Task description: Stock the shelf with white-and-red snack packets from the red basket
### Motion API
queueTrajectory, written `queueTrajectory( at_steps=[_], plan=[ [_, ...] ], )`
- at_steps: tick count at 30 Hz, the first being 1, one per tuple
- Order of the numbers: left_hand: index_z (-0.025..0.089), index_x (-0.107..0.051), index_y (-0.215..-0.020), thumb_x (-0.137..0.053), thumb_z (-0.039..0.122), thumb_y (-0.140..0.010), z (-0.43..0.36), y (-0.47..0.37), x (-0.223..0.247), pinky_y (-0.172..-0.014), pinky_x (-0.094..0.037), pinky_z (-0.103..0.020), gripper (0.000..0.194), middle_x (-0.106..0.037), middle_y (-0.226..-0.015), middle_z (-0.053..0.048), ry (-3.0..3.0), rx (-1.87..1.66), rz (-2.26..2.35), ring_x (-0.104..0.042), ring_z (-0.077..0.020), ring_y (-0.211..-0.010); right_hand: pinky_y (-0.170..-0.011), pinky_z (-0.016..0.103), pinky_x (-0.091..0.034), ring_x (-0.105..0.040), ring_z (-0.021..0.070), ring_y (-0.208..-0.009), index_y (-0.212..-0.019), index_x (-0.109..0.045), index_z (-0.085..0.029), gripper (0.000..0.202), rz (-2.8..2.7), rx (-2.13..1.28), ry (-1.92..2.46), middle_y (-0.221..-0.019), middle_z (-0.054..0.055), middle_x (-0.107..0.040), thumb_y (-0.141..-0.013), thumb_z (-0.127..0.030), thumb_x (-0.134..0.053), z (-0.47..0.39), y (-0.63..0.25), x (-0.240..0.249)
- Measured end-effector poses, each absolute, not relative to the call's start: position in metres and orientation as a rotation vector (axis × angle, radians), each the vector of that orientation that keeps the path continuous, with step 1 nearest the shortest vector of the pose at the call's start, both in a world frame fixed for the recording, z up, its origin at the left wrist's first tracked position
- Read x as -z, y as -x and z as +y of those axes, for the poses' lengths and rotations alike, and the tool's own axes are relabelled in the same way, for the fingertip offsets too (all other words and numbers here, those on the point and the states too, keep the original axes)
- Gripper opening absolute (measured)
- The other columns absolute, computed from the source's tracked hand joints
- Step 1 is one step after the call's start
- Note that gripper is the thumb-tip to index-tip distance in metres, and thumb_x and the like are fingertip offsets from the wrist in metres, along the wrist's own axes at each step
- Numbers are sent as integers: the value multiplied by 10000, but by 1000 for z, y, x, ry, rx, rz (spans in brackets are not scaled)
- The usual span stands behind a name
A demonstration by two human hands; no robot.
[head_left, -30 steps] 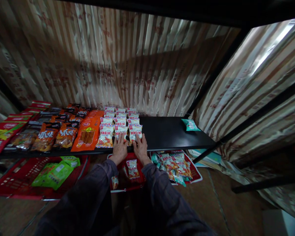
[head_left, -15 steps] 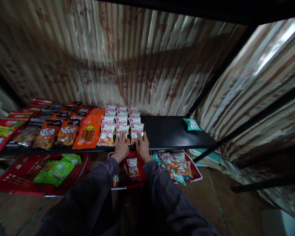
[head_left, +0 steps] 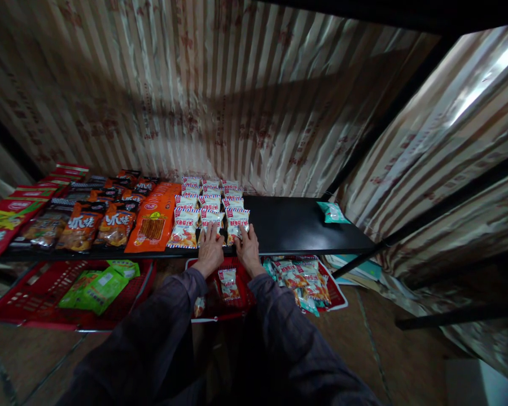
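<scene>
Three columns of white-and-orange snack bags lie on a black shelf. My left hand rests with its fingers spread on the front bag of the middle column. The fingers of my right hand touch the lower part of the front bag in the right column, and they are apart too. Beside them, the front bag of the left column lies untouched. Both palms hang over the shelf's front edge.
Orange packets, dark noodle-like bags and red packets fill the shelf's left. A teal bag lies at its right. Below stand red baskets with green packets and snack bags. Black posts frame the right.
The view has shifted slightly. My hands stay at the same two bags, with the right fingers a little further to the right on theirs.
</scene>
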State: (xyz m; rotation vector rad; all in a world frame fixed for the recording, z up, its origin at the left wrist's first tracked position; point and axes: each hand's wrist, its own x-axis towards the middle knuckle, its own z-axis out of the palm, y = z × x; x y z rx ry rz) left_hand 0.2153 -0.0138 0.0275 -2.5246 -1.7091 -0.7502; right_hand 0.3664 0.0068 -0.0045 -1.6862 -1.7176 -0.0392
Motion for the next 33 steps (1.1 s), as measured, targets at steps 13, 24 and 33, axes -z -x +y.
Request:
queueTrajectory(
  at_steps=[13,24,33],
  plan=[
    [135,-612,-1086,-452,121,-750,-13,-215,-26,-1109,-164,-513,373,-289,-1472,-160,2512,747,-1700,-138,-279,-1396,-984,455,-376,-384,291,-1273,-1303,-458,-206,438,-1738,63,1684,-1433,155,-339,-869,-269,-450,6,-369,7],
    [134,-588,-1143,-464,117,-744,-14,-214,-26,-1105,-166,-514,418,-266,-1482,-161,2524,752,-1708,-119,-289,-1398,-989,454,-367,-369,299,-1281,-1300,-459,-193,439,-1751,63,1700,-1426,165,-340,-867,-264,-442,5,-367,1],
    [130,-591,-1135,-456,125,-749,-12,-215,-23,-1106,-163,-511,409,-272,-1481,-152,2514,765,-1707,-124,-295,-1396,-996,448,-368,-369,303,-1284,-1297,-464,-177,442,-1753,37,1700,-1429,176,-336,-862,-255,-456,5,-368,0]
  ],
)
